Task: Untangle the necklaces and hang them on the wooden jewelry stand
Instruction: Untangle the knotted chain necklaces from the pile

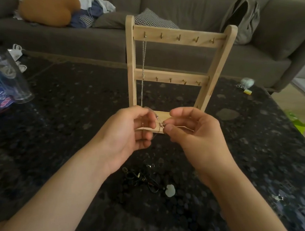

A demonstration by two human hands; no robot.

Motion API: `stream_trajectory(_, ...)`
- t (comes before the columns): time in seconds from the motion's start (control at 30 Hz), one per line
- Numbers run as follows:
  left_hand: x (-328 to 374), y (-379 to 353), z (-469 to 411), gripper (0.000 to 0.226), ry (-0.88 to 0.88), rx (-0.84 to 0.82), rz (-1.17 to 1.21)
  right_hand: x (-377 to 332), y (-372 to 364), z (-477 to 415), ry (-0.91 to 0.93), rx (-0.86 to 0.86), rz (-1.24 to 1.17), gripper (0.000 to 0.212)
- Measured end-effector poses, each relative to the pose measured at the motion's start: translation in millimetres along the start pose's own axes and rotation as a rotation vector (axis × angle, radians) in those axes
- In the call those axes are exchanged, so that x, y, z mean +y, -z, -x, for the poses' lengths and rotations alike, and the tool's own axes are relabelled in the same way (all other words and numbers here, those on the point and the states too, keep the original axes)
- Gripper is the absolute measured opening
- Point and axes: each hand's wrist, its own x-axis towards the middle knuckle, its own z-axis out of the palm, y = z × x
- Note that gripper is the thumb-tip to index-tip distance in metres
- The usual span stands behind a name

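Both hands' fingers [169, 128] pinch the thin chain [158, 120].

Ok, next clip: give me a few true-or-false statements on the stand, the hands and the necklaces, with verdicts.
1. A silver chain hangs from the leftmost top-rail hook of the wooden stand. True.
2. Every top-rail hook carries a necklace. False: the other four top hooks are bare.
3. The left hand and the right hand both hold a thin chain in front of the stand's base. True.
4. All the necklaces are already hung up. False: dark tangled necklaces lie on the table, between the forearms.
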Motion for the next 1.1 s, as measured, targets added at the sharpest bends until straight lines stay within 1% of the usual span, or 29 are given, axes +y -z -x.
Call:
stream_trajectory(0.1, 4, 1, 2, 0.029, -0.04, 0.0, 0.08, 0, 3, 2, -0.01, -0.016, -0.088, 0.023)
stream_trajectory(0.23, 6, -1, 6, 0.012, -0.12, 0.002, -0.025, -2, 3, 6, -0.013, -0.051, -0.159, 0.022)
stream_trajectory(0.37, 2, -4, 8, 0.022, -0.201, 0.024, -0.144, -4, 2, 8, 0.017, -0.063, -0.136, 0.023)
stream_trajectory(0.57, -1, -3, 15, 0.023, -0.274, 0.061, -0.246, -7, 0, 15, 0.037, -0.018, -0.107, 0.021)
stream_trajectory(0.73, -2, 0, 21, 0.03, -0.318, 0.036, -0.311, -10, 0, 23, 0.066, 0.005, -0.092, 0.021)
stream_trajectory(1.0, 0, -2, 28, 0.03, -0.323, 0.017, -0.278, -12, -2, 28, 0.16, 0.049, -0.079, 0.023)
stream_trajectory(1.1, 1, -5, 30, 0.029, -0.298, -0.006, -0.238, -11, -2, 28, 0.245, 0.064, -0.046, 0.019)
